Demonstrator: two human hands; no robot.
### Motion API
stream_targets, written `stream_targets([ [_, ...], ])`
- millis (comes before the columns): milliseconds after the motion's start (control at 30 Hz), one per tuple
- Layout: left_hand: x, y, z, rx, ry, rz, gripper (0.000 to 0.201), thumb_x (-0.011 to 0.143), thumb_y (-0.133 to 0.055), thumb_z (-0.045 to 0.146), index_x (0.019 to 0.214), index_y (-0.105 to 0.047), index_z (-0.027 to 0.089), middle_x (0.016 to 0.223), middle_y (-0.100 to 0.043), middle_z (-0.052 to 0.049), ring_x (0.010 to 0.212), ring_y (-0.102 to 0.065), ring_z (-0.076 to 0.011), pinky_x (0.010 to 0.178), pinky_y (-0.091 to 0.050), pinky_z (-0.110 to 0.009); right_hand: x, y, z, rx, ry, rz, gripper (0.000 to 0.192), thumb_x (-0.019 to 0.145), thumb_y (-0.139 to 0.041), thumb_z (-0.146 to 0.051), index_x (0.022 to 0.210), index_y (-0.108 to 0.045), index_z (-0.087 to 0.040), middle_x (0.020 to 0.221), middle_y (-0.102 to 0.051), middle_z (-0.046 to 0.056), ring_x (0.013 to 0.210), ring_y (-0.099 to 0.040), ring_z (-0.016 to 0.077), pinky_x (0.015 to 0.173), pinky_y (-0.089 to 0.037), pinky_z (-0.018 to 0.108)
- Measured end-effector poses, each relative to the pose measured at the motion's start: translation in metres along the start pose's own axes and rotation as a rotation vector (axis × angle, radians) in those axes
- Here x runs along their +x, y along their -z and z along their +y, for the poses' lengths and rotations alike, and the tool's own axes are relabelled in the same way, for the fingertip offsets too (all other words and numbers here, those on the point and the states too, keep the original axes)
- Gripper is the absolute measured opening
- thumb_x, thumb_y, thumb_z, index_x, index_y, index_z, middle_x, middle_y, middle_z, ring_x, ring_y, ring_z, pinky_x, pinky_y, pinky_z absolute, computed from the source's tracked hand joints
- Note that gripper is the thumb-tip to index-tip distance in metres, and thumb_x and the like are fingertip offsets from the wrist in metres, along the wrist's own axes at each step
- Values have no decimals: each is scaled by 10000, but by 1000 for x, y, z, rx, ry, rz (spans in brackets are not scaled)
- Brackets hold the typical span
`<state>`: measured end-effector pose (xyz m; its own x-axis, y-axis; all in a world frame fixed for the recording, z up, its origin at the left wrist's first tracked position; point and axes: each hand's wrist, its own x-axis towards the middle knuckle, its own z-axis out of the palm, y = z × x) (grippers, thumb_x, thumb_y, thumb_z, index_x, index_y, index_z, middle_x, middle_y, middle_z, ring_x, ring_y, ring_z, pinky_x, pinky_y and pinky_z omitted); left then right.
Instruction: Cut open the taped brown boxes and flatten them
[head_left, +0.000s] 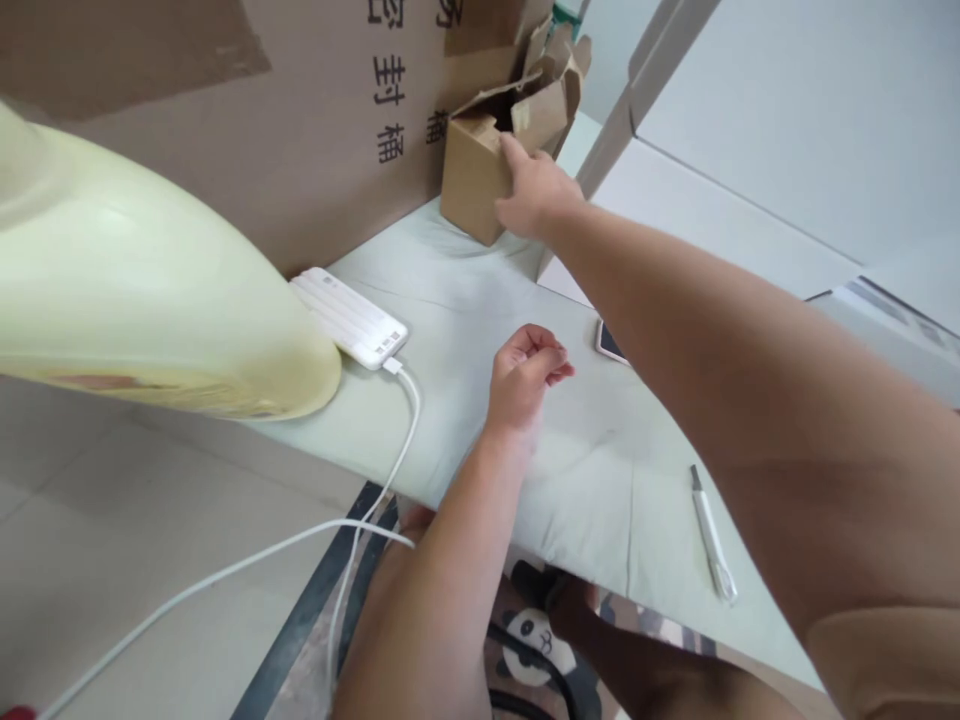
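Right hand [541,195] outstretched, index finger [514,153] straight; left hand [519,382] nearer, fingers [552,360] curled.

Likely a home, covered table [600,490], panda print [534,636]

Softly, diffusely lit; palest at upper right; faintly shadowed on the tablecloth [457,290], mid-frame; slightly smeared; stretched toward the edges.

Looking forward and steeply down from the head — nearer the left hand [525,372] than the right hand [541,195] — across the pale tabletop [585,450]; perhaps slightly tilted, softly blurred.
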<state>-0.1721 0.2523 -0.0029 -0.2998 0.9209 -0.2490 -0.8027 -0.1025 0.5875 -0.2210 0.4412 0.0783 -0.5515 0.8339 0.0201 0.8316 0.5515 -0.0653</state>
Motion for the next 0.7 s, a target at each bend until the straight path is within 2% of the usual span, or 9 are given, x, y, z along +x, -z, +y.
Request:
stream_targets([
  [133, 0, 3, 5, 22, -13, 6, 175, 612, -683, 197, 687, -525, 201, 676, -547, 51, 598, -552, -86, 696, -446, -274, 5, -6, 10, 21, -5, 14, 785, 903, -634, -285, 1620, -325, -216, 1696, -346, 129, 1517, -425, 375, 1243, -404, 566],
  [267, -1, 3, 9, 48, -137, 89, 132, 615, -635, 178, 658, -511, 200, 609, -497, 58, 581, -532, -86, 678, -425, -263, -16, -12, 29, 37, 41, 96, 801, 871, -553, -271, 1621, -290, -167, 1694, -366, 124, 1491, -458, 360, 1242, -403, 530],
  [433, -3, 0, 6, 3, -199, 142, 132, 580, -614, 178, 640, -498, 202, 558, -482, 70, 538, -510, -85, 639, -399, -254, -38, -12, 46, -24, 80, 61, 836, 865, -500, -287, 1642, -251, -103, 1703, -336, 151, 1545, -384, 365, 1270, -369, 491],
  [567, -6, -4, 1, 7, -182, 157, 143, 578, -603, 188, 656, -485, 208, 561, -488, 65, 539, -522, -93, 630, -393, -260, -37, -11, 46, 1, 94, 59, 870, 850, -544, -298, 1664, -243, -242, 1663, -416, 91, 1530, -407, 355, 1261, -382, 524],
  [700, -6, -6, 0, 24, -167, 147, 152, 592, -603, 200, 667, -472, 210, 588, -492, 59, 554, -525, -96, 643, -391, -270, -29, -9, 32, 28, 64, 33, 866, 868, -598, -294, 1665, -262, -315, 1628, -456, 104, 1453, -503, 391, 1212, -428, 565],
])
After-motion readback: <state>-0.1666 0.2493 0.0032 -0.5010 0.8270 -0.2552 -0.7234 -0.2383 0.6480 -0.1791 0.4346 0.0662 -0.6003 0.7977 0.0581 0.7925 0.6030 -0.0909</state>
